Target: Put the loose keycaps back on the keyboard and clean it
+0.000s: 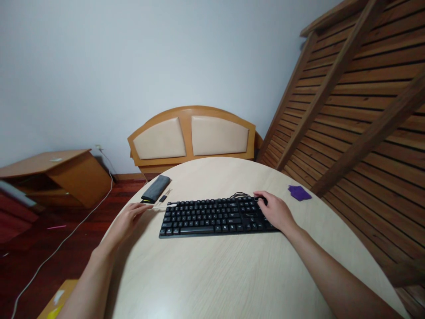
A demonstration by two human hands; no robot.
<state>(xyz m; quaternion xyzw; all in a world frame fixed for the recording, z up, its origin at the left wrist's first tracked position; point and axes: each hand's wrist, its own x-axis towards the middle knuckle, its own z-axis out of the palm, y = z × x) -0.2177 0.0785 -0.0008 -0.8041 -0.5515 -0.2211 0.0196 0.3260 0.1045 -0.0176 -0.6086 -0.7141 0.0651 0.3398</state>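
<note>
A black keyboard (206, 217) lies flat on the round pale table (212, 270), its long side facing me. My left hand (131, 217) pinches a thin white cotton swab (162, 206), whose tip reaches the keyboard's far left corner. Over the keyboard's right end lies my right hand (274, 209), with its fingers curled at the far edge and covering part of the number keys. Behind the keyboard, a coil of black cable (239, 195) sits near my right hand.
A dark grey cloth or pouch (156, 188) lies at the table's far left, beside a small black item (163, 198) and thin sticks (168, 192). A purple cloth (299, 192) is at the right. Beyond stand a headboard (187, 133) and slatted wood (352, 115).
</note>
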